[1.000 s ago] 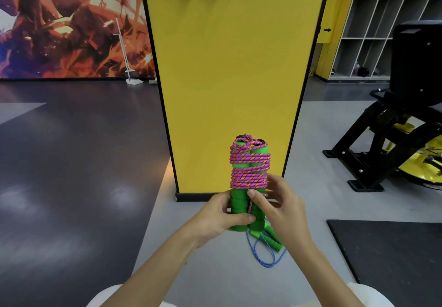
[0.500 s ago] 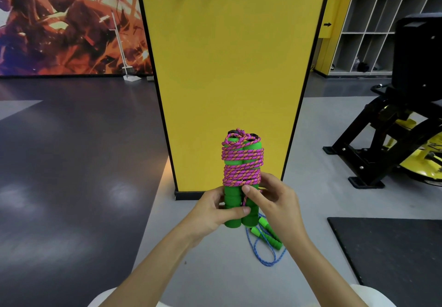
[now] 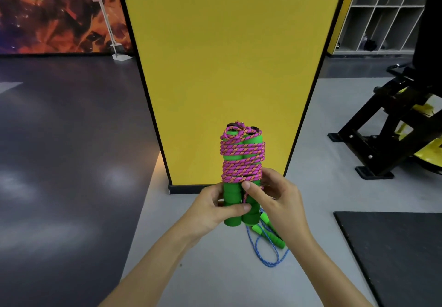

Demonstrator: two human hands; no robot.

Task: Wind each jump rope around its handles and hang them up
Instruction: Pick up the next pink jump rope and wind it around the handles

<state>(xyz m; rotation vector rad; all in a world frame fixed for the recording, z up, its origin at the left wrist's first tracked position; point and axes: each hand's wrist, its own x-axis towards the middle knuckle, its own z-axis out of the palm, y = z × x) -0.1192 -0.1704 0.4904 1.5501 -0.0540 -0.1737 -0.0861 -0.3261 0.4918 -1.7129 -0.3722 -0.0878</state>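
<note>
A pink-and-orange jump rope [image 3: 242, 160] is wound in tight coils around its two green foam handles [image 3: 233, 196], held upright in front of me. My left hand [image 3: 210, 207] grips the lower part of the handles, thumb across the front. My right hand [image 3: 277, 199] holds the bundle from the right, its thumb pressing the rope's loose end against the handles just below the coils. A second jump rope [image 3: 267, 244], blue with green handles, lies unwound on the grey floor beneath my hands.
A wide yellow pillar [image 3: 227, 67] stands straight ahead with a black base. A black and yellow exercise machine [image 3: 392, 125] is at the right, a black floor mat [image 3: 394, 254] at the lower right. White cubby shelves [image 3: 387, 12] stand behind.
The view has tilted down slightly, so the green handles hanging high on the pillar have left the frame. My hands keep hold of the bundle; the right thumb has slid up to the lowest coils.
</note>
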